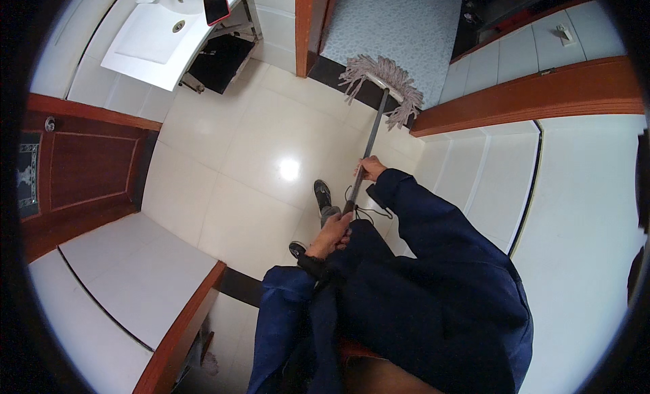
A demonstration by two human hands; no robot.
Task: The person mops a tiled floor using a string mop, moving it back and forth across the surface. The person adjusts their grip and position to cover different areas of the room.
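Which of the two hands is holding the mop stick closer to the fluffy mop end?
The right hand grips the mop handle closer to the stringy mop head. The left hand holds the bottom end, near the body.

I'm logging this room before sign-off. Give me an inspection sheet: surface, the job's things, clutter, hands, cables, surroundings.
Surface: glossy cream tiled floor, a light glare spot near its middle.
Job's things: string mop, its head lying at the dark doorway threshold, grey handle running back to the person.
Clutter: red phone on the white washbasin.
Hands: left hand closed on the handle's near end; right hand closed on it further along.
Cables: thin dark cord hanging below the right sleeve.
Surroundings: wooden door at left, white tiled walls with wooden trim, patterned floor beyond the doorway.
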